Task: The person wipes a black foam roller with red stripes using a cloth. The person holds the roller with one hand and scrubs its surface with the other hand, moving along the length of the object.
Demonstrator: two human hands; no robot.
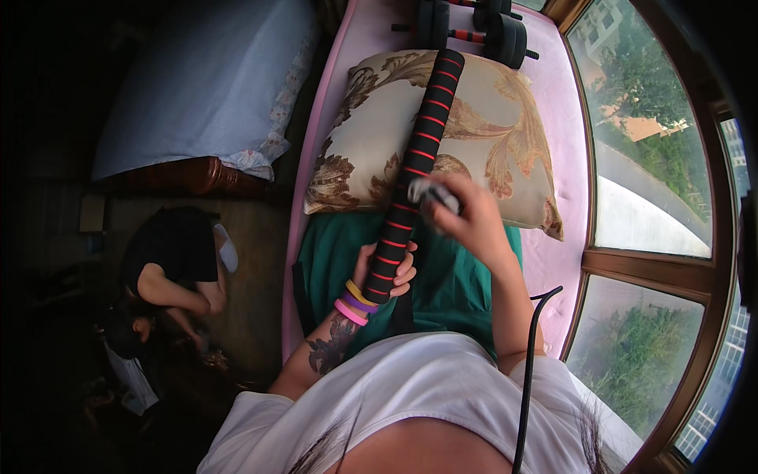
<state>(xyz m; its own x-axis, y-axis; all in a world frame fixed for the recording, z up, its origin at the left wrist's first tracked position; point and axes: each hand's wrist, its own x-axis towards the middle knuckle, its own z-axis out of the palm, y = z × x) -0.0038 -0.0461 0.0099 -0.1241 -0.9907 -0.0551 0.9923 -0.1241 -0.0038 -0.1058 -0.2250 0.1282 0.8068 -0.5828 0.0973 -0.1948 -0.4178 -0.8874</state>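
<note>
A long black foam-covered bar (426, 130) with red rings slants from my lap up over a patterned pillow (493, 146). My left hand (388, 272) is wrapped round its lower end, with colored bands on the wrist. Against the bar's middle, my right hand (471, 212) pinches a small white-and-dark crumpled piece (430, 194), which looks like a cloth or wipe. Motion smears that piece, so its exact kind is unclear. Green trousers (458, 272) cover my legs beneath the bar.
Dumbbells (482, 38) with black plates and red grips lie beyond the pillow on the pink mattress (564, 158). Windows (647, 182) line the right. At left, a person (178, 257) crouches on the floor near a blue-covered bed (213, 79). A black cable (530, 355) hangs by my right arm.
</note>
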